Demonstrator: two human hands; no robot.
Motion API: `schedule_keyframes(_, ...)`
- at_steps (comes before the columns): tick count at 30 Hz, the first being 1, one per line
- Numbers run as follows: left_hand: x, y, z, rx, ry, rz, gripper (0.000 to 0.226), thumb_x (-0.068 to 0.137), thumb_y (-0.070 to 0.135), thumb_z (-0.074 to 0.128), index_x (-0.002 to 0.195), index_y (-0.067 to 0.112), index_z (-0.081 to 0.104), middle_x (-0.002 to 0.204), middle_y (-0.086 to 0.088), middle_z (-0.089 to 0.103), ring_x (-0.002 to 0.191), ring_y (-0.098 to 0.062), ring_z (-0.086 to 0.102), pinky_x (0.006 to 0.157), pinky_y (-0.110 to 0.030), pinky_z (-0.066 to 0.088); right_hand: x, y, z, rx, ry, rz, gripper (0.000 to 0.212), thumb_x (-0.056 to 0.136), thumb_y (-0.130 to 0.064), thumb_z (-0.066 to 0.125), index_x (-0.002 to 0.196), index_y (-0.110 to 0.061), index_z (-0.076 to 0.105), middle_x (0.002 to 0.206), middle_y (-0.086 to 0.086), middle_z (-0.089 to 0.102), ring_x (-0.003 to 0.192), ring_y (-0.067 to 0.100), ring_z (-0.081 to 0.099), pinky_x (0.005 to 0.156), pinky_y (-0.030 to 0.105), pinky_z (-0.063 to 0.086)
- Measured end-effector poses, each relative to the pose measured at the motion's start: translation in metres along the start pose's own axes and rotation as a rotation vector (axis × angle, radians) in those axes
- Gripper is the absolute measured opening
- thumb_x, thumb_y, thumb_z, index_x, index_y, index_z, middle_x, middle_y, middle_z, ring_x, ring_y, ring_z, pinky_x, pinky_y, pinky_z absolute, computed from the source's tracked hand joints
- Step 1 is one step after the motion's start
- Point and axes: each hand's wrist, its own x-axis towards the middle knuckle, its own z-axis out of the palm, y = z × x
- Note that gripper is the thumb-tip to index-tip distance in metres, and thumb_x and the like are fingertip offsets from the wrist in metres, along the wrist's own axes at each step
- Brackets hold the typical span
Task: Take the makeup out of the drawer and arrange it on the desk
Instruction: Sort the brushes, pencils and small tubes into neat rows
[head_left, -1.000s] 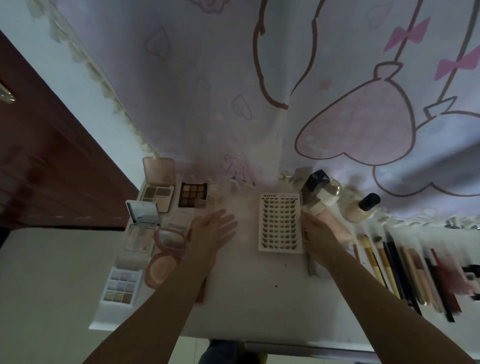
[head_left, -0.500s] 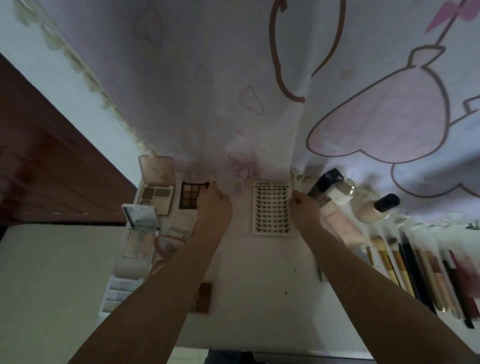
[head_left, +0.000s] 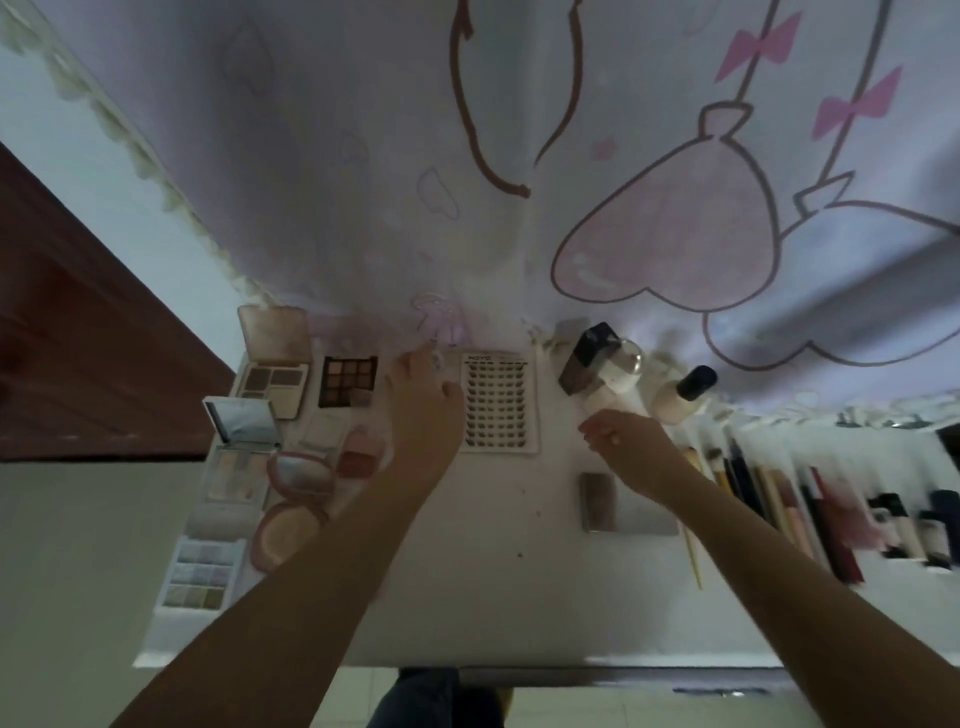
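**Inspector:** Fingers of the left hand reach to the far edge of the desk, just left of the lash card. They lie fairly straight and together; whether the tips pinch anything I cannot tell, as the spot is blurred.

**Clerk:** And the right hand?

**Inspector:** The right hand sits right of the lash card, near its lower corner, fingers curled inward with the tips close together. I cannot tell whether anything is held in them.

**Clerk:** Where is the makeup?

**Inspector:** All on the desk. The lash card lies flat at the far middle, between the two hands. Left of it, beyond the left hand, a dark eyeshadow palette; further left, an open compact with brown pans; nearer the person than that, a mirrored palette, a round pink compact, and a pastel palette at the near left. A small reddish blush lies beside the left forearm.

**Clerk:** Right of the lash card?

**Inspector:** A dark-capped bottle touching a clear-capped one, then a pale bottle with a black cap. Nearer the person, a flat brown case just beside the right wrist. Further right, a row of brushes and pencils, blurred.

**Clerk:** Behind?

**Inspector:** A printed curtain hangs against the far edge of the desk.
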Motion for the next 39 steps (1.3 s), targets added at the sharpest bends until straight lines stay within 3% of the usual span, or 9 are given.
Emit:
schedule_keyframes(6, -0.091, 0.029, 0.072, -0.240, -0.707, -0.100, 0.042, 0.094, 0.008, 0.043, 0.136, 0.009, 0.043, 0.130, -0.012, 0.047, 0.121, -0.025, 0.046, 0.100, -0.027, 0.036, -0.050, 0.053, 0.012, -0.501, -0.145, -0.228, 0.030, 0.088, -0.035, 0.056, 0.115, -0.021, 0.053, 0.130, 0.002, 0.045, 0.117, 0.021, 0.045, 0.095, 0.030, 0.038)
schedule_keyframes(12, -0.107, 0.037, 0.090, -0.384, -0.776, -0.154, 0.035, 0.090, 0.004, 0.046, 0.121, 0.009, 0.062, 0.113, -0.014, 0.066, 0.100, -0.024, 0.062, 0.084, -0.031, 0.047, -0.048, 0.072, 0.027, -0.584, 0.029, -0.418, 0.030, 0.094, -0.038, 0.045, 0.114, -0.017, 0.052, 0.125, 0.007, 0.050, 0.112, 0.025, 0.048, 0.089, 0.032, 0.038)
schedule_keyframes(17, -0.098, 0.025, 0.063, -0.820, -0.803, -0.526, 0.023, 0.095, 0.023, 0.050, 0.107, 0.011, 0.065, 0.110, -0.016, 0.066, 0.087, -0.020, 0.061, 0.076, -0.028, 0.049, -0.051, 0.050, 0.016, -0.234, -0.017, -0.348, 0.034, 0.080, -0.040, 0.064, 0.106, -0.023, 0.052, 0.109, -0.002, 0.050, 0.093, 0.016, 0.051, 0.074, 0.024, 0.041)
schedule_keyframes(20, -0.091, 0.013, 0.041, -1.139, -0.990, -0.757, 0.052, 0.090, 0.049, 0.050, 0.113, 0.005, 0.063, 0.106, -0.018, 0.067, 0.089, -0.029, 0.067, 0.075, -0.040, 0.056, -0.058, 0.019, 0.003, 0.031, -0.074, -0.380, 0.045, 0.072, -0.038, 0.074, 0.108, -0.035, 0.048, 0.108, -0.012, 0.047, 0.090, 0.004, 0.054, 0.066, 0.013, 0.046)
schedule_keyframes(23, -0.085, -0.001, 0.024, -1.312, -1.147, -0.763, 0.071, 0.081, 0.066, 0.042, 0.114, 0.008, 0.067, 0.116, -0.019, 0.065, 0.099, -0.036, 0.066, 0.081, -0.047, 0.055, -0.067, -0.008, -0.009, -0.020, -0.102, -0.595, 0.048, 0.073, -0.037, 0.074, 0.113, -0.034, 0.047, 0.118, -0.016, 0.046, 0.104, 0.000, 0.045, 0.084, 0.012, 0.042)
schedule_keyframes(28, -0.082, -0.001, 0.000, -1.465, -1.073, -0.728, 0.044, 0.089, 0.042, 0.048, 0.110, 0.010, 0.070, 0.119, -0.017, 0.064, 0.103, -0.031, 0.064, 0.089, -0.046, 0.052, -0.074, -0.033, -0.017, -0.195, -0.184, -0.731, 0.048, 0.081, -0.022, 0.065, 0.124, -0.030, 0.044, 0.144, -0.013, 0.035, 0.121, 0.000, 0.037, 0.094, 0.014, 0.041)
schedule_keyframes(32, -0.081, -0.002, -0.009, -1.566, -0.916, -0.614, 0.036, 0.089, 0.028, 0.047, 0.109, 0.008, 0.070, 0.112, -0.014, 0.068, 0.098, -0.025, 0.067, 0.086, -0.036, 0.055, -0.067, -0.042, -0.022, -0.082, -0.105, -0.672, 0.033, 0.087, -0.011, 0.052, 0.114, -0.030, 0.052, 0.142, -0.010, 0.041, 0.125, 0.003, 0.039, 0.098, 0.020, 0.040)
schedule_keyframes(35, -0.081, -0.002, -0.011, -1.573, -0.761, -0.554, 0.041, 0.087, 0.015, 0.050, 0.127, 0.005, 0.052, 0.125, -0.019, 0.053, 0.104, -0.026, 0.057, 0.095, -0.039, 0.046, -0.058, -0.056, -0.022, 0.179, -0.188, -0.307, 0.017, 0.091, -0.040, 0.053, 0.106, -0.035, 0.048, 0.124, -0.011, 0.051, 0.114, 0.009, 0.053, 0.083, 0.023, 0.050)
schedule_keyframes(39, -0.087, 0.002, -0.012, -1.477, -0.741, -0.386, 0.054, 0.083, 0.014, 0.055, 0.137, 0.017, 0.044, 0.133, -0.012, 0.055, 0.122, -0.027, 0.052, 0.103, -0.047, 0.042, -0.052, -0.071, -0.012, 0.356, -0.372, -0.150, 0.043, 0.080, -0.057, 0.060, 0.109, -0.028, 0.046, 0.106, -0.014, 0.054, 0.091, 0.007, 0.061, 0.065, 0.021, 0.057)
